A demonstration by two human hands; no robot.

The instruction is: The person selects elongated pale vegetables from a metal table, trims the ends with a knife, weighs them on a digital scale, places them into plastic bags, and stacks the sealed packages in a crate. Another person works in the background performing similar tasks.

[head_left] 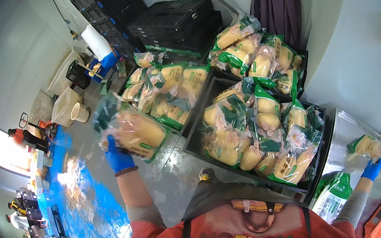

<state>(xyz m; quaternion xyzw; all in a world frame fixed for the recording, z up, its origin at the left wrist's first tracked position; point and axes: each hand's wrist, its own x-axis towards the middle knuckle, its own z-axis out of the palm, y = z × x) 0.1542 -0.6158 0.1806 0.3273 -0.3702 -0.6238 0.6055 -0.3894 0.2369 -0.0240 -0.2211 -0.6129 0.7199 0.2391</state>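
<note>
My left hand (118,158), in a blue glove, is closed on a clear and green plastic bag of pale yellow oblong food (139,132). It hangs above the floor, left of the crates. Far to the right, my right hand (372,170), also blue-gloved, grips the gathered end of a similar smaller-looking bag (368,145) over a metal table (343,138). Its fingers show only in part. Directly before me, a black crate (194,143) holds several such bags. What exactly the pale pieces are, I cannot tell.
More filled bags lie in crates behind, at left (166,85) and right (260,59). Black folded crates (171,21) stand stacked at the wall. White-and-green packaging (332,196) lies beside my right forearm. Pale tubs (65,105) and people (31,138) are far left, near wet blue flooring (86,198).
</note>
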